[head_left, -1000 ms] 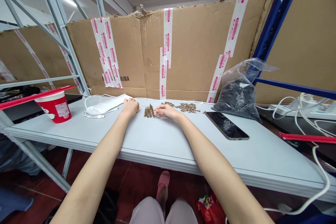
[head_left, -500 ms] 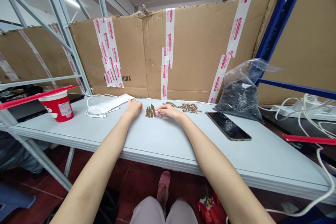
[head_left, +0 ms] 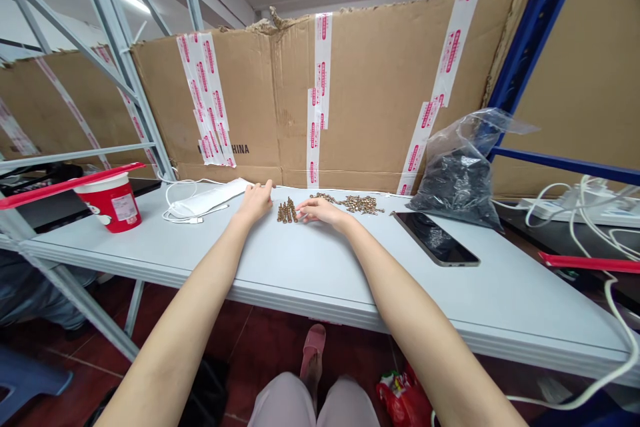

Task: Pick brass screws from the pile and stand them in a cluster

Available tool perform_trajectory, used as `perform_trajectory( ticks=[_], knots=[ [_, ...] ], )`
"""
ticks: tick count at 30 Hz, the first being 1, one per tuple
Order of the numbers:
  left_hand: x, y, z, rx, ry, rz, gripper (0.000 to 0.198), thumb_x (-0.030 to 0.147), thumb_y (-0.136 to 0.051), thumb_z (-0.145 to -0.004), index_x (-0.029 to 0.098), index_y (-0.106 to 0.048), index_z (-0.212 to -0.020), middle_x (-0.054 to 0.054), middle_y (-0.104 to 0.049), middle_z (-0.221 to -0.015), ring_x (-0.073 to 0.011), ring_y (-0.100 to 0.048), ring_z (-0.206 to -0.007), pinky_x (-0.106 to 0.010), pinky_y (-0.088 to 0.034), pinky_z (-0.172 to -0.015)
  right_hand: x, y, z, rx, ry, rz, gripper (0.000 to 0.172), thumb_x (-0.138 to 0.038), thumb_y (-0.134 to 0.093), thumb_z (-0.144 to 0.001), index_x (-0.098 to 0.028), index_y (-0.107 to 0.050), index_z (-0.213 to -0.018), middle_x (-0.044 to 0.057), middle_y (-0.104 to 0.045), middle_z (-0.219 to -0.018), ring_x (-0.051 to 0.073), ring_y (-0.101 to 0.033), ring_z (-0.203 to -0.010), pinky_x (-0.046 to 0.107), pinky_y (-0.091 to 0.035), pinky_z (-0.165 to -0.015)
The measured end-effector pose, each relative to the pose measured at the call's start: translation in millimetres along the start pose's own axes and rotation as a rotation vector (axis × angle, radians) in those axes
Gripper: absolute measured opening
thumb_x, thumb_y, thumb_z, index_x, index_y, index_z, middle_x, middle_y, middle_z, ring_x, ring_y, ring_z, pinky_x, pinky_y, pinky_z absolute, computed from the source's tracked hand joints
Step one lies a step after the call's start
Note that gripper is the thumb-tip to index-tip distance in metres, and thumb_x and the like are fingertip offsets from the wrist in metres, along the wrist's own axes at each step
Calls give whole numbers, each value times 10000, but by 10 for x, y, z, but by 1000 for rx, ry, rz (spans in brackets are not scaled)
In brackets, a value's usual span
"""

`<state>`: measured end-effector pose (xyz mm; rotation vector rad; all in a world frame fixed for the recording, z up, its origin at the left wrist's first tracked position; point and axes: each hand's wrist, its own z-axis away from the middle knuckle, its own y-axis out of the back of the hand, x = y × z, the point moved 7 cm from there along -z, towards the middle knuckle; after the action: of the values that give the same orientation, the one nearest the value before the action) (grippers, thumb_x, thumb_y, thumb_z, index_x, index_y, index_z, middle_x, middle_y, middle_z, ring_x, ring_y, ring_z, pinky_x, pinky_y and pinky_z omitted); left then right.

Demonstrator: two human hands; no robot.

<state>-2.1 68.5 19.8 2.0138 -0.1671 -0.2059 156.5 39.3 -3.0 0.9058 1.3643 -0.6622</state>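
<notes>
A small cluster of brass-coloured screws [head_left: 287, 212] stands on the grey table [head_left: 310, 267] between my two hands. My left hand [head_left: 257, 201] rests just left of the cluster, its fingers stretched out and slightly raised, holding nothing. My right hand [head_left: 320, 211] lies flat on the table at the cluster's right side, fingertips touching the screws. A looser pile of the same screws [head_left: 355, 204] lies spread out behind my right hand.
A dark tablet [head_left: 434, 238] lies right of my arm, with a plastic bag of black parts [head_left: 457, 180] behind it. A white charger with cable [head_left: 205, 200] and a red cup [head_left: 111, 201] sit to the left. Taped cardboard [head_left: 360, 93] walls the back; cables trail right.
My left hand has gone from a loose fist to outstretched fingers and edged toward the cluster. My right hand has barely moved.
</notes>
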Motion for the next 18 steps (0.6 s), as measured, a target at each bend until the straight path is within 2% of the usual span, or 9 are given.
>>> perform_trajectory(
  ticks=[5,8,13,18],
  knots=[
    [32,78,-25,100,-1,105,366,173,-442,-763,174,-431,-1129,-60,-638,-865,-240,-514,-922,-354,-306,-820,1,-4,5,-4,6,9,139,-66,-492,-782,-127,-617,-779,38,-659,-709,75,-567,-591,197,-447,-625],
    [24,62,-43,146,-17,165,381,191,-454,-758,174,-458,-1138,-45,-642,-879,-212,-533,-878,-319,-350,-786,3,-5,3,-8,9,4,133,-68,-497,-778,-125,-617,-778,40,-655,-708,72,-565,-589,188,-444,-616],
    [-44,-66,-103,99,8,269,275,218,-467,-740,168,-634,-953,-50,-657,-888,-170,-569,-777,-278,-404,-746,11,2,-9,-7,25,-7,121,-78,-515,-764,-125,-625,-781,44,-656,-714,80,-575,-610,200,-453,-635],
    [-69,-83,-129,115,25,362,215,189,-504,-687,158,-681,-805,-45,-680,-799,-151,-586,-689,-260,-435,-710,9,3,-2,-4,17,-5,131,-77,-503,-768,-132,-623,-774,35,-656,-708,78,-576,-608,201,-455,-643]
  ],
)
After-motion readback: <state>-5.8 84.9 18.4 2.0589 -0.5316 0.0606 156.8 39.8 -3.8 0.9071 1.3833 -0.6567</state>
